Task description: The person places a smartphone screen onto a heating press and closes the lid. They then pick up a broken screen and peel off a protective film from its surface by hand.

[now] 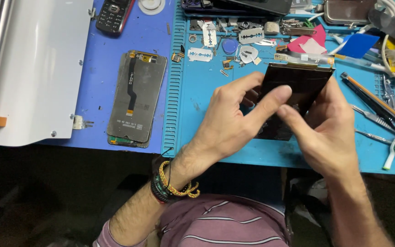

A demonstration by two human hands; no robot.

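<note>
Well to the left of our hands a spare display assembly [136, 98] lies back-up on the blue mat [193, 100]; our left hand [227, 123] and right hand [328, 132] together grasp a dark screen panel [298, 87], held tilted above the mat just before us. We judge the thin panel could crack or slip, since thumb pressure bears on its lower edge. Both wrists angle inward, fingers behind, thumbs in front; razor blades [200, 55] lie beyond the left hand.

Bare turquoise silicone mat [202, 98] open at 9 o'clock; steel razor blades [200, 55] crowd 12, metal tweezers [373, 116] block 3.
</note>
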